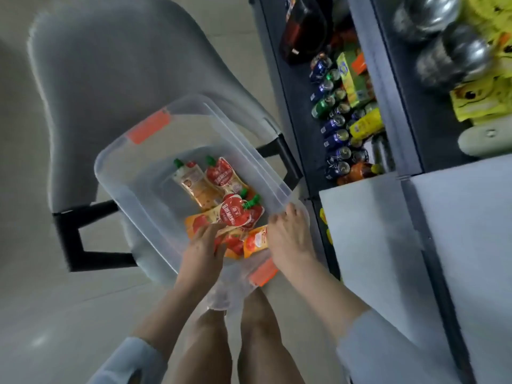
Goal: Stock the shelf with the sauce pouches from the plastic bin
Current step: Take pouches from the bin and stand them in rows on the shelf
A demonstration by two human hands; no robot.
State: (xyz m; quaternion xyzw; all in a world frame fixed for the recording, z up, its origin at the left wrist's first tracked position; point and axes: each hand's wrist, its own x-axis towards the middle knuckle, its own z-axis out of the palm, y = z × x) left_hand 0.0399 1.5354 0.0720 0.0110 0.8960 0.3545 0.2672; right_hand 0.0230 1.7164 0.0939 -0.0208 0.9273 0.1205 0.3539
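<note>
A clear plastic bin (133, 173) with orange latches sits on a grey chair. Several sauce pouches lie in it: a beige one (198, 187) and a red one (221, 174) with green caps, a round red one (235, 214), and orange ones (256, 241) at the near end. My left hand (203, 245) reaches into the bin, its fingers and thumb closing round a red-orange pouch (232, 243) in the near pile. My right hand (288, 234) grips the bin's near right rim, fingers curled over the edge. The dark shelf (299, 112) stands to the right.
The shelf holds drink cans (332, 126), yellow and green packs (352, 79), a dark bottle (302, 31); metal bowls (443, 45) and yellow packets (482, 101) sit one level up. White panels (365, 239) cover the near shelf part. My bare legs stand below the bin.
</note>
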